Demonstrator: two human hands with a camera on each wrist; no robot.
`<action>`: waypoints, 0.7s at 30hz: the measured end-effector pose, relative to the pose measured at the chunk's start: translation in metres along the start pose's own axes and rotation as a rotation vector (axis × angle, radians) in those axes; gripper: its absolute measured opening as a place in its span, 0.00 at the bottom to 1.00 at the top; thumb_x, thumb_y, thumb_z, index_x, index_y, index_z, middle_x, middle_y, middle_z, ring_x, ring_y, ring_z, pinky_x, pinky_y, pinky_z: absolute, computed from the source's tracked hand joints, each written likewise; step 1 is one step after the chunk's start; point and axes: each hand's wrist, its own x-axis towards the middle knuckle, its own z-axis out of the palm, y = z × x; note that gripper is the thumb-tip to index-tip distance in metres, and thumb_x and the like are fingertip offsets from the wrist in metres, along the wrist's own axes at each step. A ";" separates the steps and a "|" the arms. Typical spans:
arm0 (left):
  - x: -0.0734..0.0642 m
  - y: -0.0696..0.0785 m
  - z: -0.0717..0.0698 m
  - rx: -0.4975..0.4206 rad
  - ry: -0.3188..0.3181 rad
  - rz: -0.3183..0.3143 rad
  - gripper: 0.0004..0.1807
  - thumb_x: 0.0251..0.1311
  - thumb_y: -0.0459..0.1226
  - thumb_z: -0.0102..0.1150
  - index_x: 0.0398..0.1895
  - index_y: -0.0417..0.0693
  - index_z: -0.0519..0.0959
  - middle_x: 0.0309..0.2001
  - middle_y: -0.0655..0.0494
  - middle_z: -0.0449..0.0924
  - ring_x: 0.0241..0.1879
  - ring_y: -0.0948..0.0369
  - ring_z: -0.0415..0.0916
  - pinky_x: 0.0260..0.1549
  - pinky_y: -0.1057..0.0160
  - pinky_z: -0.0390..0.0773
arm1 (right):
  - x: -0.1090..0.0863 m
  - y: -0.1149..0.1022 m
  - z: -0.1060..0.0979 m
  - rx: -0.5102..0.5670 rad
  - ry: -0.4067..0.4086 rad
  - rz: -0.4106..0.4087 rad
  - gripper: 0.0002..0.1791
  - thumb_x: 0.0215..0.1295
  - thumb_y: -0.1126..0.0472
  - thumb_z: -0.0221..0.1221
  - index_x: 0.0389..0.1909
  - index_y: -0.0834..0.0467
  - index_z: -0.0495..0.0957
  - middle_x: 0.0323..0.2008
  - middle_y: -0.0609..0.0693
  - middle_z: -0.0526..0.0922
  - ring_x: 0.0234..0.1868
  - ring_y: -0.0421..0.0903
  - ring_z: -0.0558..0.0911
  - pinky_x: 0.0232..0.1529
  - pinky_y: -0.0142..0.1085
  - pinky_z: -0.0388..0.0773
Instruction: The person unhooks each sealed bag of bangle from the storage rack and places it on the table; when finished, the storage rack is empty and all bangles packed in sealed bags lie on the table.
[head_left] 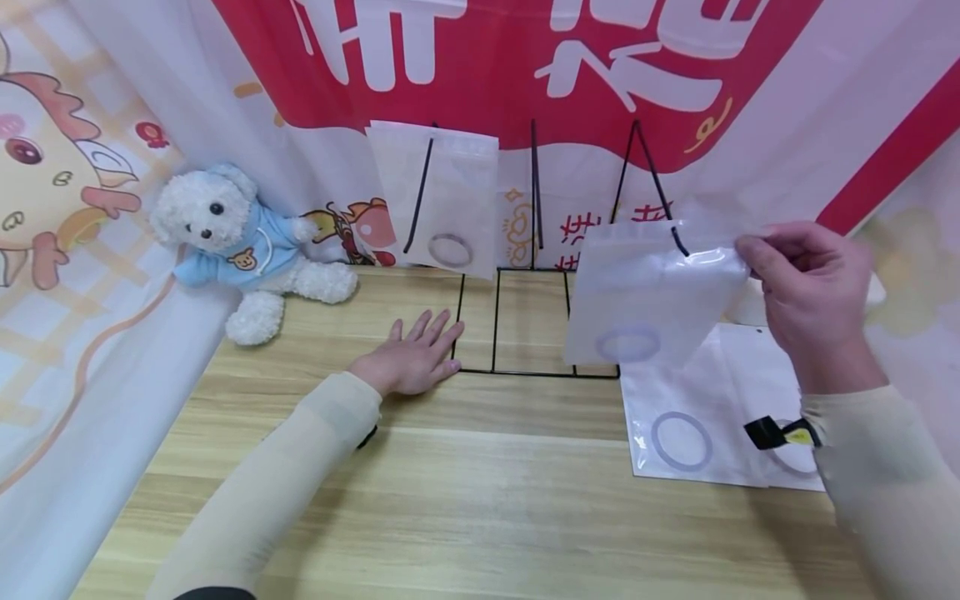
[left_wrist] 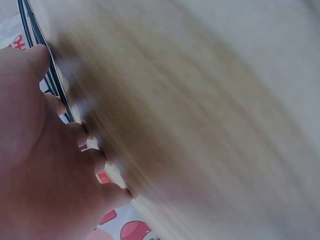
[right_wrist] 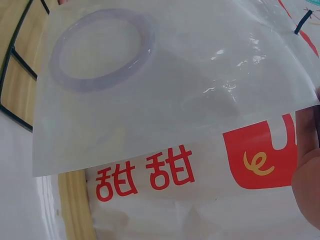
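Note:
My right hand pinches the upper right edge of a translucent zip bag with a pale lilac bangle inside. The right hook's black tip shows in front of the bag near its top edge. In the right wrist view the bag spreads wide, its bangle at the upper left. Fingers spread, my left hand rests flat on the table at the left corner of the black wire rack. A second bag with a bangle hangs on the rack's left hook.
Two more bags with bangles lie flat on the wooden table at the right. A white plush dog in a blue hoodie sits at the back left. The rack's middle hook stands before the printed curtain.

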 end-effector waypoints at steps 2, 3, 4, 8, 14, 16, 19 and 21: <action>0.001 -0.002 0.001 -0.019 -0.001 0.005 0.41 0.85 0.62 0.31 0.91 0.62 0.36 0.90 0.51 0.24 0.89 0.42 0.23 0.80 0.23 0.30 | -0.002 0.000 -0.001 0.018 -0.004 -0.017 0.24 0.64 0.68 0.74 0.58 0.75 0.83 0.43 0.56 0.90 0.39 0.46 0.88 0.47 0.30 0.88; 0.003 -0.003 0.003 -0.019 0.001 0.006 0.41 0.84 0.63 0.31 0.91 0.63 0.36 0.90 0.51 0.23 0.89 0.42 0.22 0.80 0.23 0.29 | -0.004 0.000 -0.001 0.022 -0.003 -0.022 0.23 0.65 0.69 0.74 0.58 0.75 0.83 0.43 0.56 0.90 0.38 0.46 0.88 0.47 0.30 0.88; 0.003 -0.003 0.003 -0.022 0.001 0.007 0.41 0.84 0.63 0.31 0.91 0.63 0.36 0.90 0.51 0.23 0.89 0.42 0.22 0.79 0.23 0.29 | -0.005 0.000 -0.001 0.026 0.002 -0.030 0.23 0.64 0.69 0.74 0.57 0.76 0.83 0.42 0.56 0.90 0.38 0.46 0.88 0.46 0.30 0.88; 0.004 -0.004 0.003 -0.017 -0.008 0.000 0.41 0.84 0.63 0.30 0.91 0.64 0.35 0.90 0.53 0.22 0.89 0.43 0.21 0.80 0.24 0.28 | -0.011 -0.002 -0.002 0.034 0.025 -0.068 0.22 0.63 0.72 0.73 0.55 0.79 0.82 0.39 0.58 0.90 0.35 0.47 0.88 0.44 0.30 0.89; 0.005 -0.002 0.003 0.003 -0.024 -0.026 0.41 0.84 0.63 0.29 0.90 0.65 0.32 0.90 0.54 0.20 0.89 0.46 0.20 0.81 0.26 0.29 | -0.020 -0.002 -0.003 0.067 0.021 -0.141 0.19 0.64 0.77 0.70 0.53 0.83 0.80 0.39 0.60 0.90 0.34 0.48 0.89 0.46 0.33 0.89; 0.002 0.000 0.001 0.011 -0.015 -0.022 0.41 0.85 0.62 0.30 0.91 0.63 0.33 0.90 0.52 0.22 0.89 0.44 0.22 0.82 0.26 0.31 | -0.022 -0.001 -0.003 0.121 -0.007 -0.178 0.18 0.63 0.81 0.68 0.52 0.85 0.79 0.40 0.62 0.90 0.35 0.49 0.90 0.47 0.35 0.89; 0.000 0.002 -0.002 0.022 0.002 -0.009 0.41 0.86 0.60 0.32 0.91 0.61 0.36 0.90 0.50 0.25 0.89 0.42 0.25 0.81 0.24 0.33 | -0.025 0.002 -0.002 0.184 -0.054 -0.241 0.15 0.62 0.86 0.64 0.50 0.87 0.79 0.39 0.63 0.91 0.35 0.50 0.91 0.47 0.36 0.89; -0.001 0.003 -0.002 0.029 0.002 -0.011 0.41 0.86 0.61 0.32 0.91 0.61 0.36 0.90 0.50 0.25 0.89 0.43 0.25 0.81 0.25 0.34 | -0.027 0.005 -0.001 0.228 -0.071 -0.268 0.13 0.60 0.90 0.61 0.47 0.88 0.79 0.37 0.64 0.91 0.33 0.50 0.91 0.45 0.36 0.90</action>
